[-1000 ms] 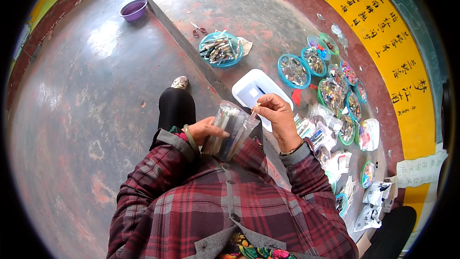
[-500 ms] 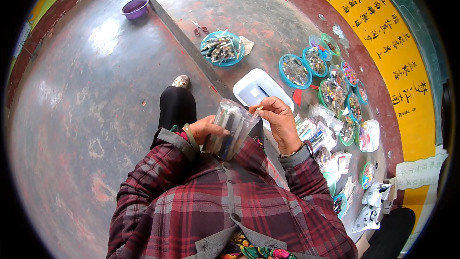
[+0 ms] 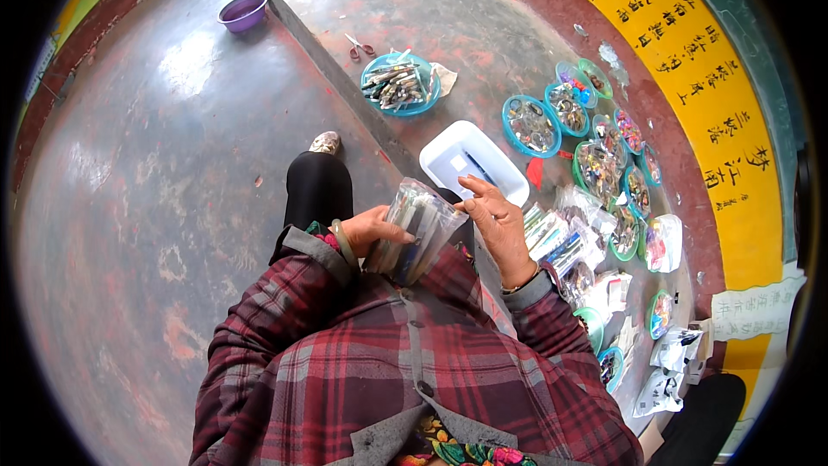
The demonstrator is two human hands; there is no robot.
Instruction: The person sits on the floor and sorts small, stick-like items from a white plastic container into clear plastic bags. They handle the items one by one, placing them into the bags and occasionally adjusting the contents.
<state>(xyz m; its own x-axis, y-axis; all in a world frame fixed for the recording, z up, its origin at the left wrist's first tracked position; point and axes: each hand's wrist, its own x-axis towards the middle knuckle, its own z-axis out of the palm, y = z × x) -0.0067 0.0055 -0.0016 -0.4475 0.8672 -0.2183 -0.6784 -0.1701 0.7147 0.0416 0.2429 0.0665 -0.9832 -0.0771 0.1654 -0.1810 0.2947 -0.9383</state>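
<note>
My left hand [image 3: 377, 231] grips a clear plastic bag [image 3: 439, 223] filled with what look like pens, its thumb laid across the front. The bag is in front of my chest, slightly tilted. Close to the bag's upper right edge is my right hand [image 3: 500, 229], fingers stretched and apart, apparently holding nothing. Its thumb side is next to the bag; I cannot tell whether they touch. Just beyond, a white plastic tray [image 3: 438, 154] has a dark pen [image 3: 479, 166] lying in it.
A blue basket [image 3: 431, 106] of pens stands ahead, with scissors [image 3: 358, 47] beside it. Several round baskets [image 3: 532, 154] of small items and bagged pens [image 3: 565, 246] cover the floor at right. A purple basin [image 3: 243, 13] sits far left. A raised step edge [image 3: 323, 69] crosses the floor.
My right hand has gone from pinching something small and pale at the bag's edge to spreading its fingers. My left hand and the bag are nearly unmoved.
</note>
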